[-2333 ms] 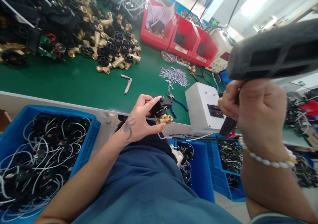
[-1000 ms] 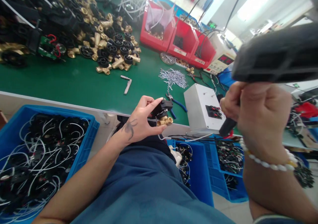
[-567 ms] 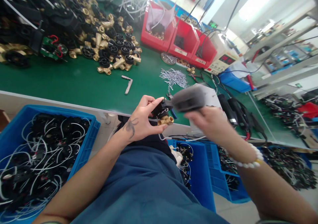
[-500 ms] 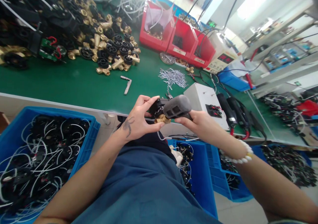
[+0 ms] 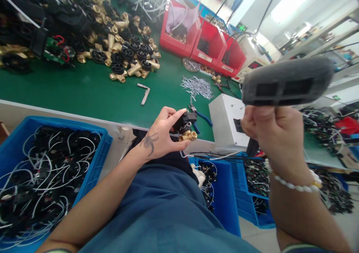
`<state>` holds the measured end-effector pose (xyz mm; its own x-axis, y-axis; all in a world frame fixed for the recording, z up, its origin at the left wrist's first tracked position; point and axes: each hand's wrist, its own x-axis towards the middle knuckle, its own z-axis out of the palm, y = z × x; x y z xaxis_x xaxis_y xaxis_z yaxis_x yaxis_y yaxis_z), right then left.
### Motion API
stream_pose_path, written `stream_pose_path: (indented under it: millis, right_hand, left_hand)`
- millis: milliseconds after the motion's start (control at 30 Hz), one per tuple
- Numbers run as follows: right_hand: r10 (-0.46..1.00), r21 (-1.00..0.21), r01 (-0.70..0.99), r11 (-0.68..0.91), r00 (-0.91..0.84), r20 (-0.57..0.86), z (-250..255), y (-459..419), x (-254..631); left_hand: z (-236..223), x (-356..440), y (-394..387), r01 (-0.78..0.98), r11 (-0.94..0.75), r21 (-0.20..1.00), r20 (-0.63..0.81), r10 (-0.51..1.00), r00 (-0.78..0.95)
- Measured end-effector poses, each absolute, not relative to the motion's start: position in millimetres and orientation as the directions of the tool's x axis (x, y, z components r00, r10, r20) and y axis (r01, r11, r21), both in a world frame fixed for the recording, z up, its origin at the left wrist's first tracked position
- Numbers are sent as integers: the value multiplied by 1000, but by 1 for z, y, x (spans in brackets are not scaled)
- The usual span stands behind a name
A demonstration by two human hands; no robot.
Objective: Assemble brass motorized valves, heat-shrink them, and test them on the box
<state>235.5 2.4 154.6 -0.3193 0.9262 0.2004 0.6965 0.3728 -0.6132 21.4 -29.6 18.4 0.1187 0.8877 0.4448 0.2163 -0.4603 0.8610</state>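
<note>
My left hand [image 5: 162, 135] is closed on a small brass valve with a black plastic top [image 5: 186, 127], held just in front of the green table's near edge. My right hand [image 5: 273, 135] is raised close to the camera at the right, fingers wrapped round the handle of a dark grey power tool [image 5: 286, 82]. The tool's body lies above my fist and its tip is not visible. A white bead bracelet sits on my right wrist.
A heap of brass and black valve parts [image 5: 123, 55] covers the far left of the green table [image 5: 84, 92]. Red bins [image 5: 202, 40], a pile of metal clips [image 5: 196, 86], pliers [image 5: 200, 114] and a white switch box [image 5: 224, 120] lie further right. Blue crates of wired parts [image 5: 42, 170] stand below.
Half a second ago my right hand had the tool down against the valve in my left hand. It has since lifted up and to the right, near the camera. My left hand stays put.
</note>
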Motion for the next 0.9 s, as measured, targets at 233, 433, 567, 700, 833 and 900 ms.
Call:
stream_pose_path:
  millis: [233,433,567,700,833,900]
  right_hand:
    - [903,-535,768,352,-430,-23,155,2,230]
    - [910,-573,771,277,-402,-101,140,0,229]
    - [931,-672,686,278,-366,12,127,2,225]
    - [939,-858,481,179,-343,4,112,7,223]
    - [942,-920,378,106,-334,-29,92,10,223]
    - [956,-924,369,105,-294,-9,86,11,226]
  left_hand:
    - [19,23,-27,197,-432,880,420,902,103]
    - [17,22,-28,207,-421,883,410,907,93]
    - [16,28,-28,200,-417,887,413,909,61]
    - [19,36,-27,266,-454,850,456,888,61]
    - [21,40,-28,300,-447,843,439,893,97]
    - [21,42,-29,313,-450,837,436,892,117]
